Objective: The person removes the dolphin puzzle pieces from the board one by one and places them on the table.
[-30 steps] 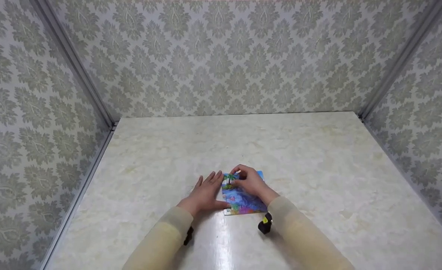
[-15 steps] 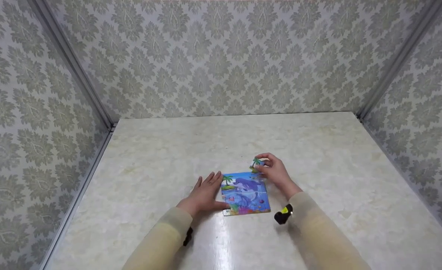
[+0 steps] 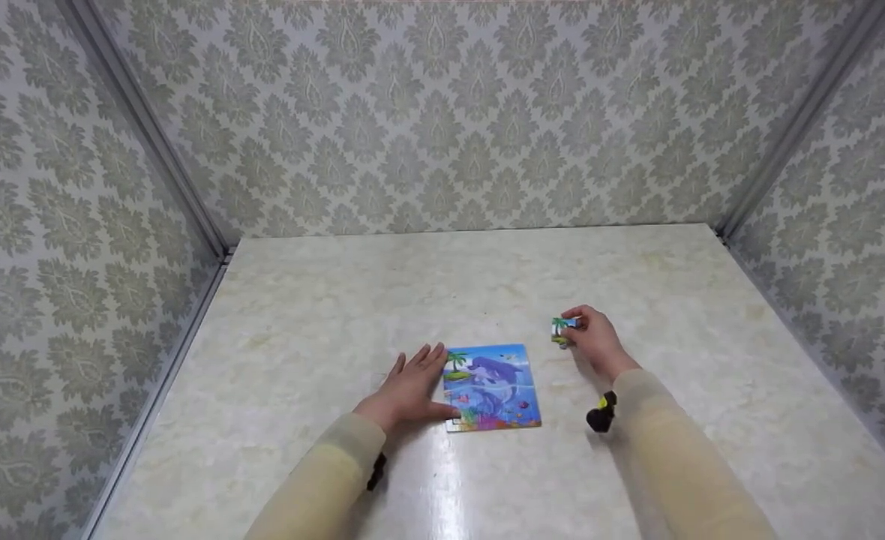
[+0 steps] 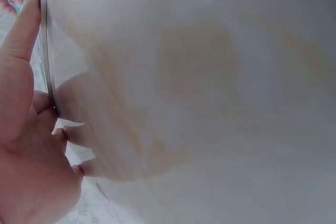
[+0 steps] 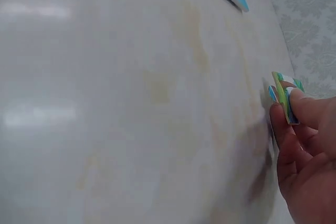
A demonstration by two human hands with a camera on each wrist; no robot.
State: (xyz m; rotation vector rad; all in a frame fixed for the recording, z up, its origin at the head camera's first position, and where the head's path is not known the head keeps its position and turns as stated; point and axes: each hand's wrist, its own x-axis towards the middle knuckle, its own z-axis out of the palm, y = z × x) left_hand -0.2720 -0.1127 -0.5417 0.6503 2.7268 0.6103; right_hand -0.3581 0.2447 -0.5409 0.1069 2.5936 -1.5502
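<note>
Dolphin jigsaw (image 3: 493,388) lies on the table (image 3: 285,315); the left hand (image 3: 410,386) flanks its left edge, fingers spread, thumb on the corner. We see the right hand (image 3: 595,341), pinching a palm-tree piece (image 3: 559,328), now farther right, well apart from it: likely a piece being taken away. We count one jigsaw, one distinct loose piece, two hands.

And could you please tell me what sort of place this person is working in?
Probably a booth set up for tabletop work: patterned panels stand on three sides of a pale table, and grey rails run along the corners between them.
</note>
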